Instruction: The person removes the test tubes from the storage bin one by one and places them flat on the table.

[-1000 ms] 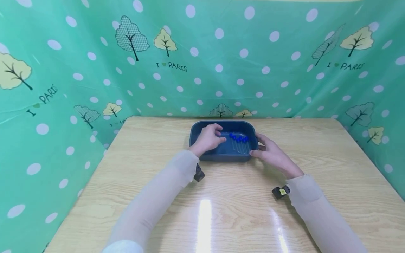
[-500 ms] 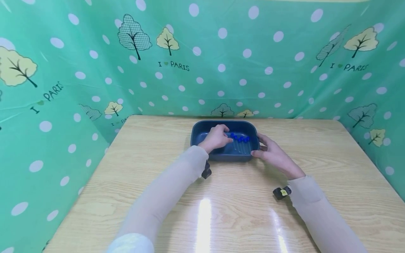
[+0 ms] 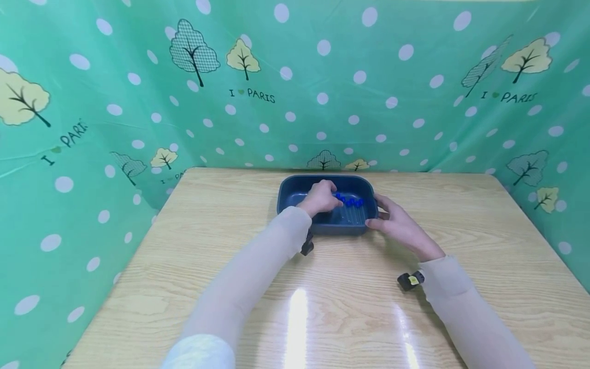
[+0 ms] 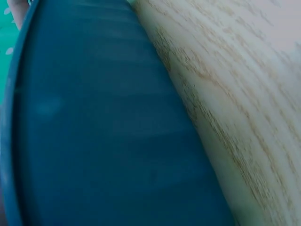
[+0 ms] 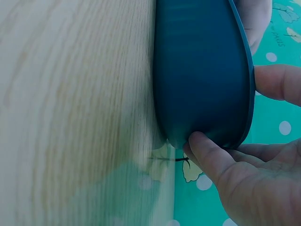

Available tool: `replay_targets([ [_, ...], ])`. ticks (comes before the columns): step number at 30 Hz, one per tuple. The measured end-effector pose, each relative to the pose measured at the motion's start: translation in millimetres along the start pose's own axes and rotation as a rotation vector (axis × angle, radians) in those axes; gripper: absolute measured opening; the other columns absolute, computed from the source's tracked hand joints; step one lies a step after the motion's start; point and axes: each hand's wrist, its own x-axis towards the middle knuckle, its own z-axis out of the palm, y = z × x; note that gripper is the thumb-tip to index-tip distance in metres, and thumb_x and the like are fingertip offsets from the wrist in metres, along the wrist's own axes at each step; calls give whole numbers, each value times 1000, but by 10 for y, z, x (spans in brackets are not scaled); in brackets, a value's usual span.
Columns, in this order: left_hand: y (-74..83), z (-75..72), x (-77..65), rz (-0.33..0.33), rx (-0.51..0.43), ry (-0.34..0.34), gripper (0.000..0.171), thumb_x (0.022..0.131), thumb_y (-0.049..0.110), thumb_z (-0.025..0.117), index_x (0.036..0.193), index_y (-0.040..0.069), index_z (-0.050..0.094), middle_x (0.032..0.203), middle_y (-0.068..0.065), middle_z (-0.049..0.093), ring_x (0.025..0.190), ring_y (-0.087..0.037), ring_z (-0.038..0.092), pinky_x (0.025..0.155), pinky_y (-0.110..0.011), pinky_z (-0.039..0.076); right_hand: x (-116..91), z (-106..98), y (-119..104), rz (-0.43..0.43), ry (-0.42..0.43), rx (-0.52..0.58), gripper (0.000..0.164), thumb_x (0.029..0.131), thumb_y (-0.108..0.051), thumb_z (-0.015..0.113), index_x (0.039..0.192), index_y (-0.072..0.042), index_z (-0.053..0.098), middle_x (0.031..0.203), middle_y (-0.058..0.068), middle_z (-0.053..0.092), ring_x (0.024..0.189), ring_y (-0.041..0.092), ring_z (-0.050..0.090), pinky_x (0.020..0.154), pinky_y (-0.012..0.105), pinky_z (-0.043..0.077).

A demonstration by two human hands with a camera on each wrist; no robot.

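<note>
The left hand (image 3: 321, 197) sits farther toward three o'clock within the blue tray (image 3: 332, 230); its fingers (image 3: 335, 203) now lie just beside the small blue pieces (image 3: 351, 202).

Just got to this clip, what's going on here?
A person is working at a dark blue box that sits on a wooden table. The right hand holds the box by its right end. The left hand reaches down inside, with thumb and fingertips close to a small row of bright blue pieces; whether it touches them is hard to tell. The pieces lie inside the box, toward its right end.
</note>
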Motion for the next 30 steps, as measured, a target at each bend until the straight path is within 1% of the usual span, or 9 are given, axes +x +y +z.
replay_targets([
  [3, -2, 13, 22, -12, 6, -11, 52, 86, 22, 73, 131, 5, 53, 120, -9, 61, 81, -16, 66, 90, -37, 48, -7, 0, -3, 1, 3, 2, 84, 91, -12, 61, 153, -7, 6, 155, 23, 13, 135, 46, 29, 101, 53, 37],
  [6, -7, 39, 49, -21, 27, -15, 52, 86, 23, 72, 132, 5, 52, 123, -9, 60, 90, -17, 64, 91, -36, 48, -13, 0, -6, -1, 4, 1, 84, 91, -12, 62, 153, -7, 6, 155, 22, 14, 135, 46, 29, 101, 53, 38],
  [9, -4, 73, 70, -17, 60, -11, 52, 86, 24, 71, 132, 5, 53, 127, -9, 59, 105, -20, 59, 93, -36, 47, -14, 0, -3, -2, 4, -4, 84, 90, -12, 62, 153, -7, 6, 155, 23, 14, 135, 46, 29, 101, 53, 38],
  [12, 13, 103, 71, -7, 73, -9, 53, 86, 23, 72, 131, 4, 54, 128, -10, 58, 111, -22, 57, 94, -36, 47, -19, 1, -9, -1, 8, -9, 84, 90, -12, 62, 153, -7, 7, 155, 22, 15, 135, 46, 30, 101, 52, 38],
  [19, 64, 137, 44, -7, 131, -13, 54, 86, 22, 71, 133, 2, 52, 127, -11, 59, 102, -19, 59, 91, -34, 49, -27, 4, -13, 6, 17, -23, 83, 90, -12, 63, 153, -7, 9, 155, 22, 17, 135, 45, 30, 102, 52, 37],
  [21, 66, 144, 46, -9, 138, -15, 55, 87, 22, 70, 134, 2, 51, 128, -10, 59, 103, -19, 59, 92, -34, 48, -27, 3, -9, 8, 16, -22, 84, 90, -13, 63, 153, -7, 9, 155, 22, 16, 135, 45, 30, 102, 52, 37],
  [26, 47, 170, 90, -9, 134, -22, 57, 87, 22, 70, 137, 4, 49, 133, -10, 56, 114, -20, 56, 97, -34, 45, -13, 2, 11, 8, 11, -29, 83, 90, -13, 61, 153, -7, 7, 155, 23, 15, 135, 46, 29, 102, 53, 36],
  [30, 27, 198, 140, -2, 122, -23, 58, 86, 19, 71, 138, 7, 49, 135, -8, 54, 115, -20, 55, 97, -34, 45, -15, -1, 17, 6, 13, -35, 84, 90, -14, 61, 153, -7, 7, 155, 23, 15, 135, 47, 29, 102, 53, 36],
])
